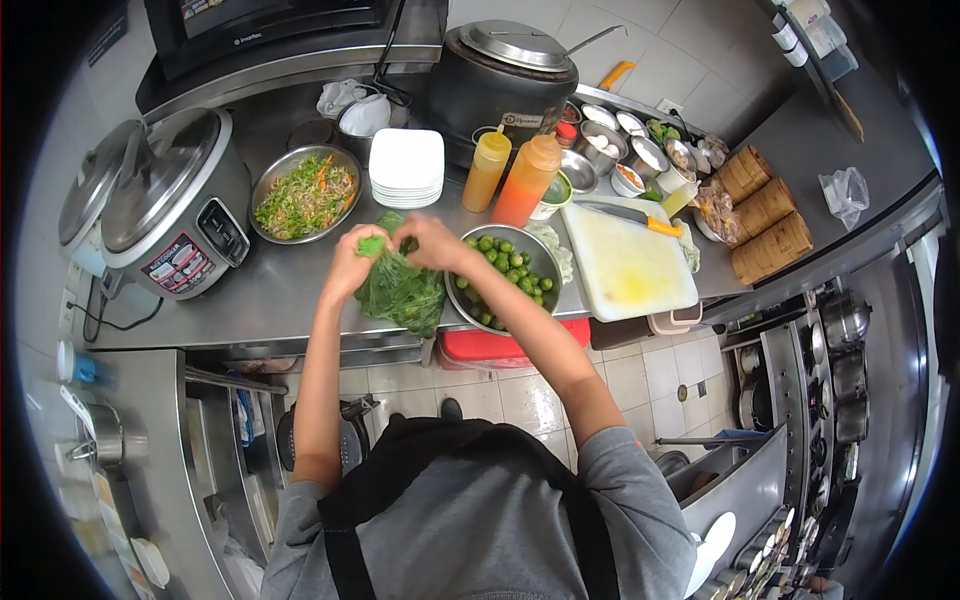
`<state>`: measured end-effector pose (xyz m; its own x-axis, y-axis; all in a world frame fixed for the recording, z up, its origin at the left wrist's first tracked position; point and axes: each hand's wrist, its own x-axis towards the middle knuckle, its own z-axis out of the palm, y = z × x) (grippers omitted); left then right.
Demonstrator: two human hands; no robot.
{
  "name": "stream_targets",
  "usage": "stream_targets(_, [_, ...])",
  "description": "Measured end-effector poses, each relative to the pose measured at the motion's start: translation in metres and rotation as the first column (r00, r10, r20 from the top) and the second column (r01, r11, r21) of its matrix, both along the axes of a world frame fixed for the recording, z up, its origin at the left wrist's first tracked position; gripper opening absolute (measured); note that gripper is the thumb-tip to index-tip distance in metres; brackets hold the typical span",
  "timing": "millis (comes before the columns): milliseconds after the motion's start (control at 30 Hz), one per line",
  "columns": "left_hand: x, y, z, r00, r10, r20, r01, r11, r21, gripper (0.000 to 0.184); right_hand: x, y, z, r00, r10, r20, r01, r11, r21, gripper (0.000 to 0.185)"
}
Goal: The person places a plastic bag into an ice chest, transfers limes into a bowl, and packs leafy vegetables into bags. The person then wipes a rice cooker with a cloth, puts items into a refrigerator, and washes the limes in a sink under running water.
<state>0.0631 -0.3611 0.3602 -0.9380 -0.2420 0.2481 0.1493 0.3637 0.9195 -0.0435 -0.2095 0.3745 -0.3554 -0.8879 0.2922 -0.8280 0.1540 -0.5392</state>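
Both bare arms reach forward, the left arm nearly straight and the right arm slanting inward across the front, bringing the left hand, fingers curled inward, close beside the right hand, its fingers bent and pointing leftward.

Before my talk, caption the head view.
Left hand and right hand at a clear plastic bag of leafy greens beside a metal bowl of green limes.

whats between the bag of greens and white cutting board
A metal bowl of green produce, then pale leaves by the board, in the head view.
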Motion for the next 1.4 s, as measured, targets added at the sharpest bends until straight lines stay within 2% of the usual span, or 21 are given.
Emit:
stream_targets(33, [0.002,-0.002,-0.002,1.000,-0.005,-0.008,0.005,0.999,0.035,0.009,0.000,0.005,0.015,0.977,0.004,0.213,0.000,1.000,-0.015,0.029])
stream_targets(100, [0.009,-0.003,0.006,1.000,0.012,0.009,-0.013,0.998,0.059,0.008,-0.005,0.020,0.040,0.807,0.012,0.590,0.014,0.999,-0.041,0.024])
stream_targets(167, [0.013,-0.005,0.006,1.000,-0.008,-0.013,0.008,0.998,0.068,0.006,-0.014,0.045,0.047,0.670,0.078,0.738,0.062,0.985,-0.160,0.019])
stream_targets(200, [0.015,-0.007,0.005,0.999,-0.027,-0.034,0.029,0.998,0.051,0.006,-0.021,0.062,0.049,0.635,0.021,0.772,0.111,0.987,-0.117,0.017])
stream_targets(300, [0.021,-0.006,0.007,0.999,0.044,-0.012,-0.043,0.997,0.067,0.006,-0.042,0.115,0.043,0.702,-0.201,0.683,0.209,0.975,0.073,0.018])
stream_targets(400, [0.021,-0.001,0.011,0.997,0.069,-0.024,-0.070,0.997,-0.029,0.010,-0.058,0.144,0.017,0.726,-0.468,0.503,0.257,0.864,0.434,0.020])
stream_targets(500, [0.016,-0.001,0.017,0.991,0.132,-0.035,-0.136,0.979,-0.154,0.010,-0.060,0.156,-0.012,0.932,-0.323,0.163,0.247,0.898,0.365,0.025])
stream_targets(533, [0.015,-0.003,0.019,0.988,0.150,-0.046,-0.156,0.968,-0.197,0.010,-0.059,0.157,-0.009,0.920,-0.335,0.204,0.236,0.887,0.397,0.027])
stream_targets(633, [0.013,-0.008,0.023,0.982,0.173,-0.070,-0.180,0.979,-0.100,0.008,-0.053,0.148,0.003,0.926,-0.367,0.090,0.327,0.897,0.298,0.027])
stream_targets(667, [0.014,-0.009,0.026,0.982,0.176,-0.072,-0.181,0.980,-0.082,0.008,-0.043,0.137,0.020,0.927,-0.366,0.082,0.336,0.908,0.250,0.030])
stream_targets(767, [0.014,-0.006,0.036,0.982,0.182,-0.057,-0.183,0.983,-0.008,0.008,-0.007,0.083,0.049,0.912,-0.236,0.336,0.264,0.964,-0.040,0.033])
stream_targets(833, [0.014,-0.004,0.041,0.983,0.183,-0.017,-0.182,0.981,0.061,0.008,0.020,0.048,0.051,0.947,-0.164,0.277,0.203,0.972,-0.117,0.034])
stream_targets(967, [0.009,-0.005,0.058,0.979,0.189,-0.080,-0.176,0.973,0.147,0.007,0.014,0.001,0.010,0.983,-0.114,0.147,0.125,0.990,-0.067,0.028])
stream_targets(1067, [-0.005,-0.009,0.086,0.970,0.138,-0.198,-0.137,0.990,0.019,0.012,-0.005,-0.023,0.038,0.999,-0.013,0.032,0.017,0.992,-0.128,0.020])
stream_targets(1100, [-0.007,-0.009,0.090,0.965,0.118,-0.233,-0.126,0.992,-0.021,0.012,0.000,-0.022,0.057,0.951,-0.052,0.306,0.092,0.989,-0.118,0.020])
stream_targets(1167, [-0.010,-0.001,0.107,0.967,0.116,-0.226,-0.131,0.990,-0.051,0.013,0.001,-0.024,0.082,0.955,0.041,0.294,0.040,0.964,-0.263,0.021])
stream_targets(1267, [-0.003,0.001,0.107,0.967,0.110,-0.228,-0.135,0.986,-0.097,0.010,0.000,-0.030,0.089,0.976,0.008,0.216,0.043,0.972,-0.230,0.019])
stream_targets(1300, [0.000,-0.001,0.104,0.967,0.102,-0.232,-0.132,0.984,-0.118,0.010,-0.001,-0.033,0.082,0.956,0.001,0.294,0.056,0.981,-0.183,0.018])
stream_targets(1333, [0.004,-0.015,0.089,0.980,0.014,-0.198,-0.042,0.990,-0.138,0.033,-0.001,-0.037,0.077,0.930,-0.011,0.368,0.064,0.989,-0.135,0.017])
stream_targets(1367, [0.014,-0.018,0.085,0.972,0.048,-0.231,-0.063,0.996,-0.060,0.045,-0.001,-0.041,0.071,0.899,-0.027,0.437,0.071,0.994,-0.084,0.015])
stream_targets(1400, [0.028,-0.015,0.079,0.961,0.082,-0.262,-0.079,0.997,0.020,0.058,-0.002,-0.046,0.062,0.893,0.014,0.450,0.070,0.983,-0.170,0.011])
